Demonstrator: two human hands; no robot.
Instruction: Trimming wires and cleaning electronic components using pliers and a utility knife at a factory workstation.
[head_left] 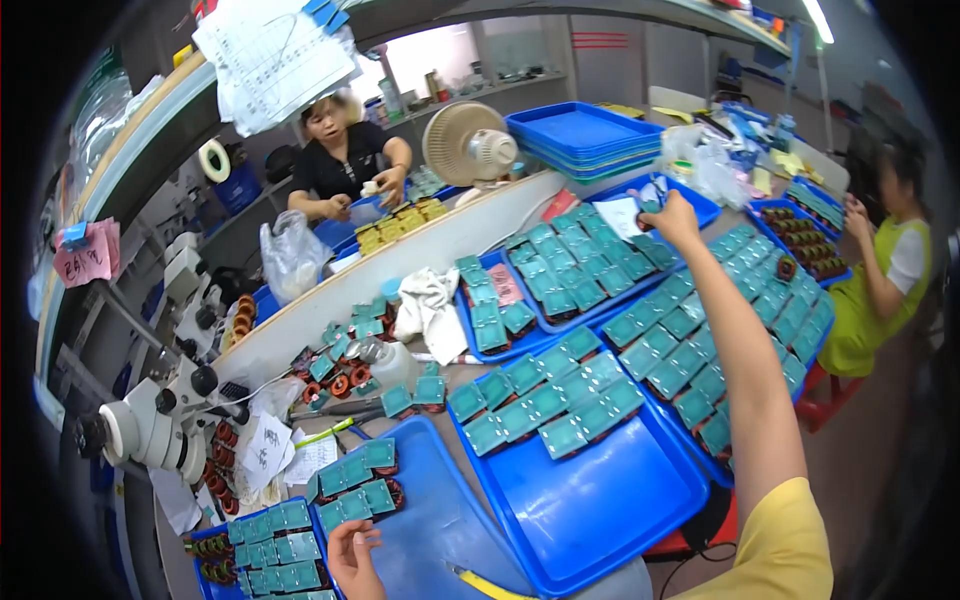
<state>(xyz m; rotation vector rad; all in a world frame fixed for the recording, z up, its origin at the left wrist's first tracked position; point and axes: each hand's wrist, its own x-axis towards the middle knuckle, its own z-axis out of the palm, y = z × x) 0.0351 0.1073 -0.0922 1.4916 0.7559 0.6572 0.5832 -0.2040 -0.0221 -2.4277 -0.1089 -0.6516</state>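
My right hand is stretched far forward over a blue tray at the back right, next to a white paper. Its fingers are closed round a small dark and bluish thing that I cannot make out. My left hand is low at the front, fingers loosely bent and apart, with nothing seen in it. Just beyond it, several teal square pieces on reddish coils stand on a pale blue tray. A yellow-handled tool lies at that tray's near edge.
Rows of teal-topped coils fill blue trays in the middle and right. A microscope, a clear bottle and a white cloth are to the left. Stacked trays and a fan stand behind. Two people work nearby.
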